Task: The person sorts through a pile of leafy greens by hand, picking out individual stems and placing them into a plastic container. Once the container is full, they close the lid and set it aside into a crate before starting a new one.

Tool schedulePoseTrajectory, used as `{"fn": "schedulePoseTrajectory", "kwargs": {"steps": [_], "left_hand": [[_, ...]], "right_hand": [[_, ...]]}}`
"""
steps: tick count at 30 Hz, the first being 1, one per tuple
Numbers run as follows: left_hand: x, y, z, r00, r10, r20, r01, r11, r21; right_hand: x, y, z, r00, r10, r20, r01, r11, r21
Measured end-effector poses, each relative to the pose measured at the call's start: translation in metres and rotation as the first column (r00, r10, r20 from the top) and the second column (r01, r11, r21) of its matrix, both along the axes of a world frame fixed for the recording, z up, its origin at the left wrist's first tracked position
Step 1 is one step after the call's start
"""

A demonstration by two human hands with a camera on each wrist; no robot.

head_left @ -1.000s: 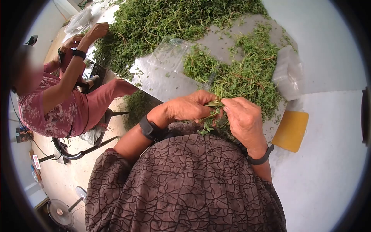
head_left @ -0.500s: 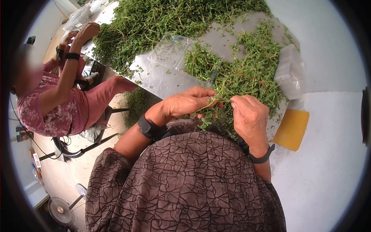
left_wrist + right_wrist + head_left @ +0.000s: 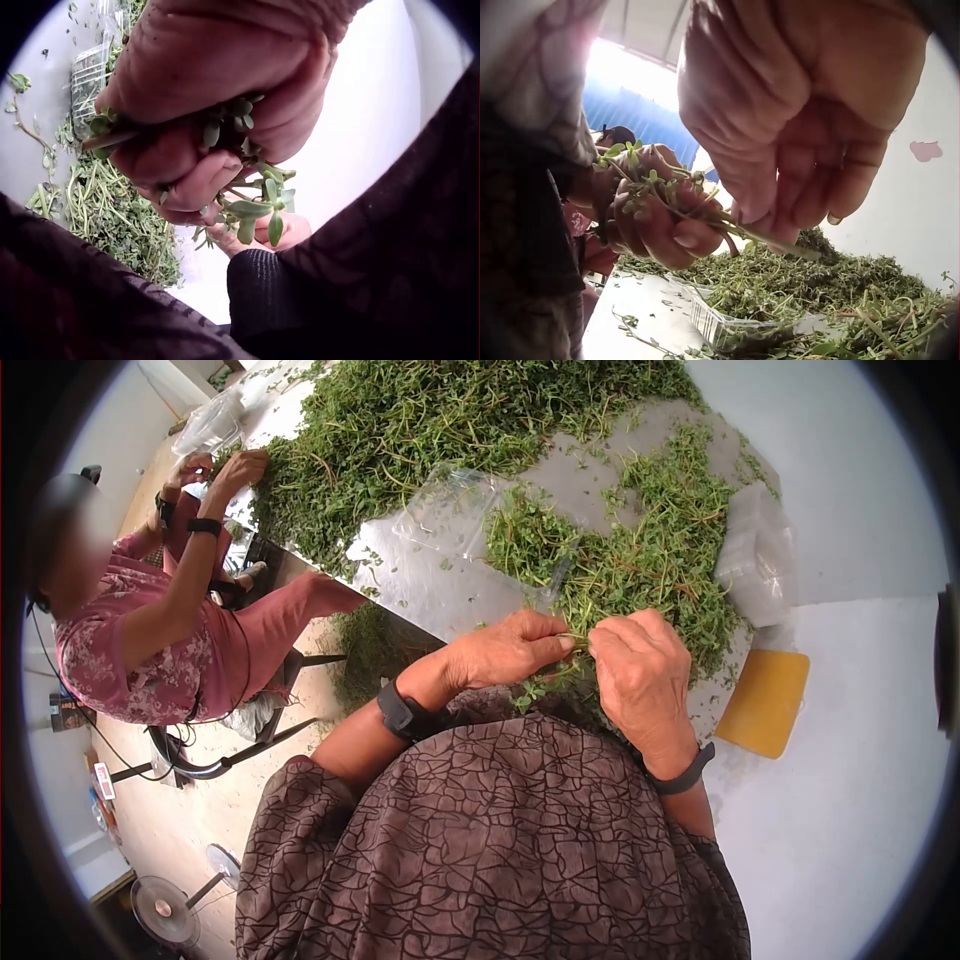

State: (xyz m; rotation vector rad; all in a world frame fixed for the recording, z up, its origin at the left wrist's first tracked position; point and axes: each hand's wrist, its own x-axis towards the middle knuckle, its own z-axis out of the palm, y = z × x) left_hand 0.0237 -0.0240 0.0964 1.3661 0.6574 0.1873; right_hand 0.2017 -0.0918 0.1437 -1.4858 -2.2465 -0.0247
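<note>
A small bunch of green leafy stems (image 3: 739,229), resembling purslane, is gripped in my left hand (image 3: 515,650), its fingers curled round it. Round leaves (image 3: 259,210) stick out below that fist in the left wrist view. Close beside it, my right hand (image 3: 642,665) pinches the stems between thumb and fingertips, as the right wrist view shows. Both hands are in front of my body at the table's near edge. Beyond them lies a loose heap of the same greens (image 3: 650,560), partly around a clear plastic container (image 3: 720,322).
A larger heap of greens (image 3: 420,420) covers the far part of the table (image 3: 420,575). Clear plastic containers (image 3: 755,555) stand at the right edge, near a yellow board (image 3: 763,703). Another person (image 3: 170,630) sits at left, hands at the heap. A fan (image 3: 165,910) stands behind.
My right hand drew slightly away to the right along the stems, then came back close to the left hand. The left hand keeps its hold. The other person's hands have shifted near the heap.
</note>
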Motion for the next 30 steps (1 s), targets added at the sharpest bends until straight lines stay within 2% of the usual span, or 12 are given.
{"fn": "schedulePoseTrajectory", "kwargs": {"steps": [2, 4, 5, 7, 8, 10, 13, 19, 22, 26, 29, 30], "left_hand": [[0.000, -0.001, -0.005, 0.999, 0.028, 0.030, -0.026, 0.998, -0.058], [-0.002, 0.002, 0.005, 1.000, -0.007, -0.021, 0.006, 0.998, -0.059], [-0.003, 0.002, 0.003, 1.000, -0.009, -0.013, 0.009, 0.998, -0.058], [-0.002, 0.002, 0.002, 1.000, -0.017, -0.012, 0.016, 0.999, -0.051], [-0.002, 0.002, 0.001, 1.000, 0.009, 0.020, -0.007, 0.994, -0.105], [-0.001, 0.001, -0.001, 0.999, 0.030, 0.041, -0.024, 0.988, -0.154], [-0.001, 0.002, -0.008, 0.994, 0.045, 0.101, -0.023, 0.977, -0.212], [0.002, 0.004, -0.001, 0.991, 0.119, 0.059, -0.102, 0.967, -0.235], [0.005, 0.006, 0.005, 0.991, 0.134, 0.027, -0.127, 0.974, -0.185], [0.013, 0.006, 0.008, 0.989, 0.141, 0.039, -0.133, 0.978, -0.158], [0.023, 0.008, 0.016, 0.992, 0.115, -0.041, -0.115, 0.993, 0.015], [0.027, 0.009, 0.021, 0.992, 0.119, -0.046, -0.119, 0.993, 0.014]], "right_hand": [[0.000, -0.001, -0.001, 1.000, -0.006, 0.004, 0.006, 1.000, 0.001], [0.000, -0.005, -0.002, 0.999, -0.019, 0.031, 0.024, 0.990, -0.141], [0.000, -0.005, -0.003, 0.999, -0.026, 0.027, 0.029, 0.990, -0.135], [0.000, -0.005, -0.008, 0.994, -0.064, -0.090, 0.051, 0.989, -0.136], [0.000, -0.004, -0.010, 0.993, -0.069, -0.096, 0.057, 0.990, -0.131], [0.001, -0.002, -0.014, 0.955, -0.109, -0.275, 0.079, 0.990, -0.116], [0.003, -0.002, -0.018, 0.935, -0.139, -0.326, 0.077, 0.978, -0.195], [0.003, 0.001, -0.024, 0.862, -0.198, -0.468, 0.101, 0.969, -0.224], [0.003, 0.003, -0.025, 0.814, -0.248, -0.525, 0.117, 0.956, -0.271], [0.006, 0.005, -0.030, 0.810, -0.274, -0.519, 0.123, 0.944, -0.307], [0.008, 0.008, -0.034, 0.792, -0.320, -0.520, 0.161, 0.931, -0.327], [0.010, 0.010, -0.033, 0.760, -0.310, -0.571, 0.159, 0.941, -0.300]]}}
